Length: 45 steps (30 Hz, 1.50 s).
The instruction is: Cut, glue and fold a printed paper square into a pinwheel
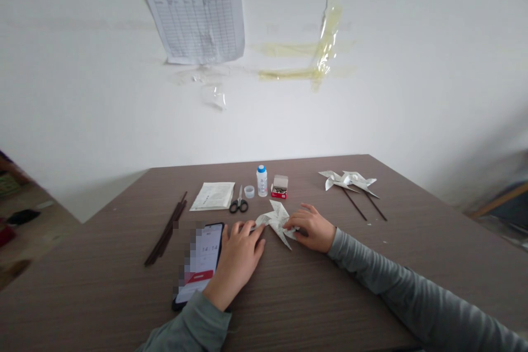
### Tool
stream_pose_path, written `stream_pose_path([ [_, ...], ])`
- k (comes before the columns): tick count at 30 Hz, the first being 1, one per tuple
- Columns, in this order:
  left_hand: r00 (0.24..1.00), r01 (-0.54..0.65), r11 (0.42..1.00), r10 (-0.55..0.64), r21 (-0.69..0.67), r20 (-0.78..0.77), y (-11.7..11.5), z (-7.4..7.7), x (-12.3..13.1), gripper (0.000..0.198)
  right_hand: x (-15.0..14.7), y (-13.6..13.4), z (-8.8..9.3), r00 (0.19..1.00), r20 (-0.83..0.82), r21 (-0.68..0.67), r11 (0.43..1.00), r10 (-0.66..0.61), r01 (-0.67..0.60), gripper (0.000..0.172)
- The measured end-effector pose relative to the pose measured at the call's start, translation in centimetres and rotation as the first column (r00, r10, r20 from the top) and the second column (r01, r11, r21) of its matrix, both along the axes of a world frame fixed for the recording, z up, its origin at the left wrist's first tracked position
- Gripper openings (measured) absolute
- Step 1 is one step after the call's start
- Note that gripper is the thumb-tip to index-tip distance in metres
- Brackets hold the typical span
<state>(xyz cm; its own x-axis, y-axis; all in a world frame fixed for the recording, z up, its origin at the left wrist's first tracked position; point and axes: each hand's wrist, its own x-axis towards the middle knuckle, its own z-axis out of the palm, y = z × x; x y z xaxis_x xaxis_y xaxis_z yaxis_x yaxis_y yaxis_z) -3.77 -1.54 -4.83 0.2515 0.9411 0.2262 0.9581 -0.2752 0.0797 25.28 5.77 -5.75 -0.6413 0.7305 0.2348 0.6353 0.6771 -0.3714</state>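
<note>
A paper pinwheel (277, 216) folded from printed sheet lies on the table between my hands, with no stick on it that I can see. My right hand (314, 229) pinches its right blade between thumb and fingers. From the other side my left hand (241, 256) reaches in, fingers spread and slightly bent, their tips resting at the left blade. Just beyond are black-handled scissors (238, 205), a small clear cup (249, 192), a white bottle with a blue cap (262, 182) and an open red box (279, 193) of small metal pieces.
Two finished pinwheels (336, 180) on brown sticks lie at the right. Several brown sticks (167, 234) are bundled at the left. A lit phone (206, 250) lies beside my left wrist, and stacked printed paper (213, 196) sits behind it. A white wall (264, 126) borders the table's far edge.
</note>
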Motion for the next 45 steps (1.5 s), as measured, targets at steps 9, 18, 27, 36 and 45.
stream_pose_path([
  [9, 1.000, 0.004, 1.000, -0.004, 0.017, 0.022, 0.1, 0.0, -0.1, 0.051, 0.3, 0.6, -0.6, 0.992, -0.122, -0.052, 0.998, -0.032, 0.026, 0.034],
  [18, 0.998, -0.048, 0.999, 0.048, 0.009, 0.032, 0.2, 0.4, 0.6, 0.051, -0.3, 0.4, -1.2, 0.954, -0.258, -0.217, 0.971, -0.155, 0.100, 0.026],
  [27, 0.998, -0.007, 1.000, 0.007, -0.001, 0.060, 0.1, 0.9, 0.9, 0.034, -0.9, -0.4, -0.8, 0.924, -0.324, -0.225, 0.965, -0.205, 0.135, 0.007],
  [36, 0.996, 0.011, 0.999, -0.015, 0.037, 0.088, 0.0, -0.2, 1.0, 0.053, -0.8, -0.1, -2.0, 0.923, -0.340, -0.092, 0.983, -0.180, 0.158, 0.012],
  [45, 0.996, -0.003, 1.000, 0.002, 0.017, 0.089, -0.3, 0.1, 1.4, 0.044, -0.4, 0.2, -3.2, 0.934, -0.323, 0.022, 0.986, -0.152, 0.168, 0.013],
])
